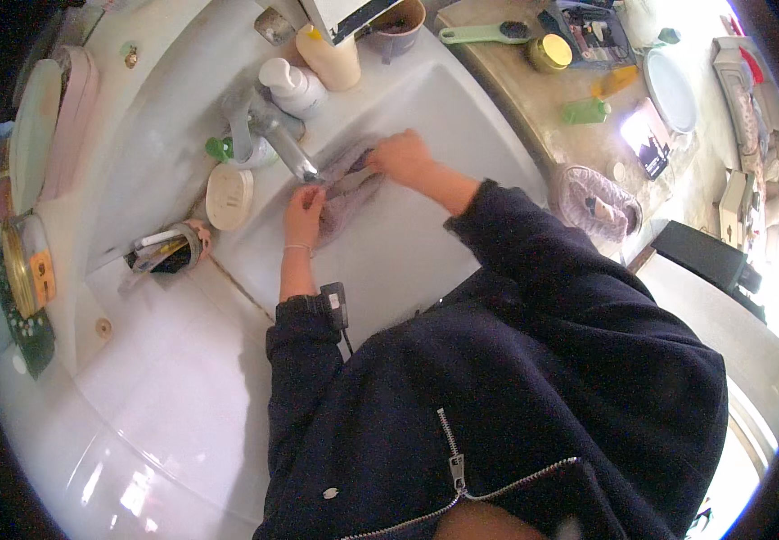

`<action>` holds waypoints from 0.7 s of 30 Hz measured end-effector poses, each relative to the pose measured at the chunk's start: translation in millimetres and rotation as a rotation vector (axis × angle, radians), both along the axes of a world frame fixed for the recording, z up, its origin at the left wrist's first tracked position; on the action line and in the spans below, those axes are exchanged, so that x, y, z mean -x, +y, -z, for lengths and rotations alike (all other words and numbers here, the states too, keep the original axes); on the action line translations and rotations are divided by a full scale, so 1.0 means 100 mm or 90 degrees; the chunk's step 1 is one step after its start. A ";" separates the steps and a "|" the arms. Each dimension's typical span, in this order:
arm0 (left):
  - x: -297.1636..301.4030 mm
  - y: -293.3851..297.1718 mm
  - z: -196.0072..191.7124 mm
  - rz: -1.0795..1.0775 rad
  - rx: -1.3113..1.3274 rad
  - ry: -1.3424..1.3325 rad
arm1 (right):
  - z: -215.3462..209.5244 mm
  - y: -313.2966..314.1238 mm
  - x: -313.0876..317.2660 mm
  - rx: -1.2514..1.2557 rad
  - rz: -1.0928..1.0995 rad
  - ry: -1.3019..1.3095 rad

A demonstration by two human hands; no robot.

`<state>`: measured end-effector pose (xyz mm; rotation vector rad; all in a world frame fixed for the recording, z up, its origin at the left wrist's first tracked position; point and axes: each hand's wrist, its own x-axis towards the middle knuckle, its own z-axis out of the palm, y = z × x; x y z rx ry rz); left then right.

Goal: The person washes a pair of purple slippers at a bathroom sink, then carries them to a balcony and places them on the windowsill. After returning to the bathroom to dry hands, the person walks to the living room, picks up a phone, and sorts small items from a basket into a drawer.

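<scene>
A thin, see-through greyish-purple piece of cloth or mesh (346,200) is stretched between my two hands over the white sink (407,265); its exact kind cannot be made out. My left hand (303,216) pinches its near left end, just below the spout of the metal tap (283,148). At the other end, my right hand (400,157) is closed on a bunched, darker part of it, to the right of the tap. Whether water runs from the spout is not clear.
Behind the tap stand a white pump bottle (292,88) and a cream bottle (330,59). Left of the basin are a soap dish (229,198) and a toothbrush cup (193,238). The right counter holds a green hairbrush (479,34), a yellow-lidded jar (551,52) and a pinkish basket (628,220).
</scene>
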<state>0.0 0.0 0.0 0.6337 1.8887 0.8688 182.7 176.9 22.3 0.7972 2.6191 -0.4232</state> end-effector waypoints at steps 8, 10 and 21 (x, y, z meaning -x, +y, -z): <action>0.02 -0.51 0.25 0.042 0.147 0.465 | -0.66 0.21 -1.26 -0.039 0.199 0.081; -0.01 -0.49 0.14 0.088 0.179 0.501 | -0.69 0.09 -1.42 0.016 0.272 0.082; 0.10 -0.34 -0.14 0.177 0.308 0.349 | -0.54 -0.12 -1.98 0.124 0.246 0.115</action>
